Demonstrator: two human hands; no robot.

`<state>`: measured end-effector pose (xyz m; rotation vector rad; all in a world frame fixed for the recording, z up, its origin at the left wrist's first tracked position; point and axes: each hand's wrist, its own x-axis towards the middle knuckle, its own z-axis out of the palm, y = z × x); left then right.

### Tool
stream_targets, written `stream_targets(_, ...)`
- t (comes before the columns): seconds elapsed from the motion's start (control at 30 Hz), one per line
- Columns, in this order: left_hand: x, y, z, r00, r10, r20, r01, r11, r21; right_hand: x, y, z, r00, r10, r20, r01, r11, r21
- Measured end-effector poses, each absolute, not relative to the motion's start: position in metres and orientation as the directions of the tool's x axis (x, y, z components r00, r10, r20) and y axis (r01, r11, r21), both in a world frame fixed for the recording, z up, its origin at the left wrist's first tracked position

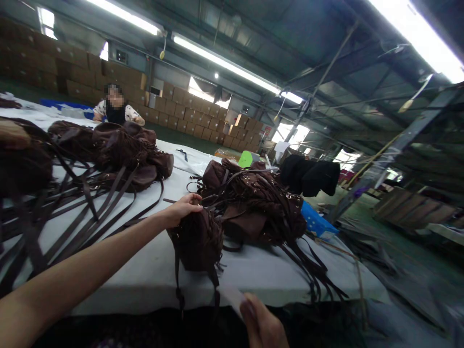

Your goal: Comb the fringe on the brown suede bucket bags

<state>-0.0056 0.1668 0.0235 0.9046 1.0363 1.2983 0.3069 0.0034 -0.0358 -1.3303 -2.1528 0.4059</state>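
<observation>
My left hand (185,209) is closed on the top edge of a dark brown bag (201,239) with fringe and hanging straps. The bag stands near the front edge of the white-covered table (253,275). Low in the view, my right hand (263,323) is closed on a thin whitish strip (232,297), blurred by motion; its exact kind is unclear. Just right of the held bag lies a heap of similar brown bags (253,203), their straps hanging over the table edge.
More brown bags (119,150) with long straps cover the left of the table. At the far left is another person's blurred hand (14,135). A person (116,108) is across the table. Black items (310,175) and a blue container (319,220) are at the right, near a metal post (395,145).
</observation>
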Motion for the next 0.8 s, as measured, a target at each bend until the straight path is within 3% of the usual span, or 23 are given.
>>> stream_targets(0.1, 0.012, 0.151, 0.037, 0.137, 0.987, 0.085, -0.124, -0.068, 0.990, 0.289, 0.029, 0.006, -0.428, 0.769, 0.475, 0.719, 0.608, -0.337)
stream_targets(0.2, 0.026, 0.141, 0.052, 0.174, 0.974, 0.143, -0.004, -0.145, 0.989, 0.262, 0.056, 0.043, -0.560, 0.675, 0.481, 0.747, 0.662, -0.058)
stream_targets(0.3, 0.036, 0.133, 0.062, 0.180, 0.978, 0.102, -0.056, -0.093, 0.994, 0.240, 0.072, 0.063, -0.672, 0.627, 0.394, 0.722, 0.674, 0.157)
stream_targets(0.43, 0.041, 0.129, 0.065, 0.136, 0.989, -0.065, -0.244, 0.097, 0.965, 0.233, 0.069, 0.059, -0.714, 0.666, 0.217, 0.700, 0.677, 0.229)
stream_targets(0.53, 0.042, 0.135, 0.058, 0.123, 0.978, -0.166, -0.319, 0.197, 0.927, 0.236, 0.055, 0.043, -0.655, 0.748, 0.107, 0.750, 0.628, 0.207)
stream_targets(0.63, 0.044, 0.144, 0.044, 0.103, 0.973, -0.207, -0.355, 0.230, 0.906, 0.238, 0.038, 0.024, -0.616, 0.787, 0.035, 0.787, 0.613, 0.072)
stream_targets(0.73, 0.048, 0.151, 0.027, 0.080, 0.975, -0.206, -0.367, 0.221, 0.904, 0.242, 0.025, 0.010, -0.556, 0.830, 0.035, 0.810, 0.551, -0.201)
stream_targets(0.8, 0.051, 0.154, 0.014, 0.060, 0.983, -0.171, -0.362, 0.182, 0.914, 0.245, 0.022, 0.004, -0.512, 0.859, 0.025, 0.739, 0.455, -0.498)
